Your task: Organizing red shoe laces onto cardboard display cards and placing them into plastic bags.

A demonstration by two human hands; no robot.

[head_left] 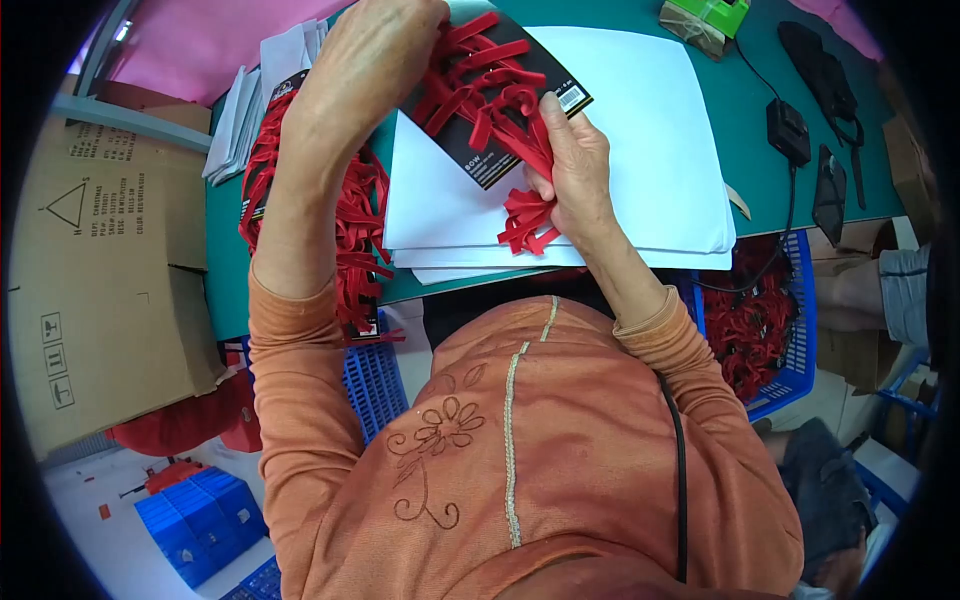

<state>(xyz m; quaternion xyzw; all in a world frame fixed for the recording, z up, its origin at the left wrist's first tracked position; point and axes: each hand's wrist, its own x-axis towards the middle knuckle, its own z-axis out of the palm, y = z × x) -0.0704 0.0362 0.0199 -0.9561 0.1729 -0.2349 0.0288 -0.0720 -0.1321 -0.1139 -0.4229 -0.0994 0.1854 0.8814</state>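
A black card carrying red fabric ribbon bows is tilted above a stack of white sheets. My right hand pinches the card and ribbons at the lower right edge, thumb on top. Loose red ribbon ends hang below that hand, over the sheets. At the card's upper left corner, my left hand is bent over and closed on it; its fingertips are mostly hidden. More red ribbon bows on black cards lie heaped beside my left forearm.
The green table holds folded white papers at the left, plus a green device and a black cabled box at the right. Blue baskets flank me, the right one full of red ribbons. A cardboard box stands left; another person's leg is at right.
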